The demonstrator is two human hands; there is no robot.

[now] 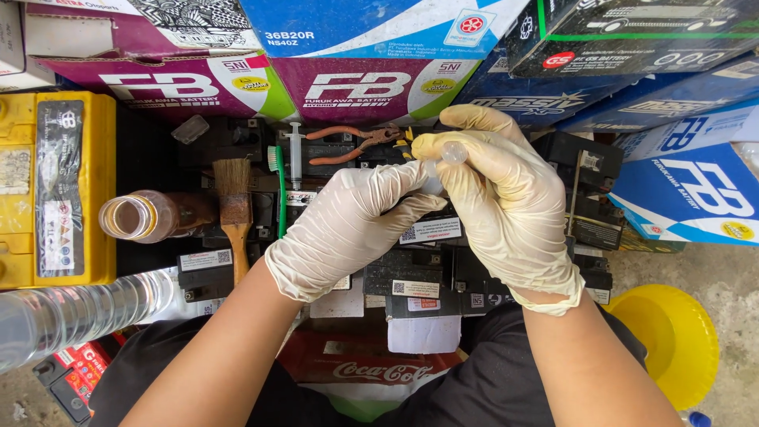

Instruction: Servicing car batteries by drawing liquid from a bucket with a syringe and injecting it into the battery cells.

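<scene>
Both my hands wear cream latex gloves and meet above a row of small black batteries point(411, 273). My right hand point(498, 209) pinches a small clear plastic piece point(453, 152) between thumb and fingertips. My left hand point(348, 225) reaches in from the left and grips the lower part of the same clear piece, most of which is hidden by the fingers. Just behind the hands lie pliers with orange handles point(348, 146), a plastic syringe point(295, 154) and a green toothbrush point(279, 190).
A wooden paintbrush point(235, 209) and an open brown-liquid bottle point(142, 217) lie left. A clear plastic bottle point(71, 312) lies at lower left, a yellow battery point(55, 186) far left, a yellow funnel point(672, 344) lower right. Stacked battery boxes point(379, 47) fill the back.
</scene>
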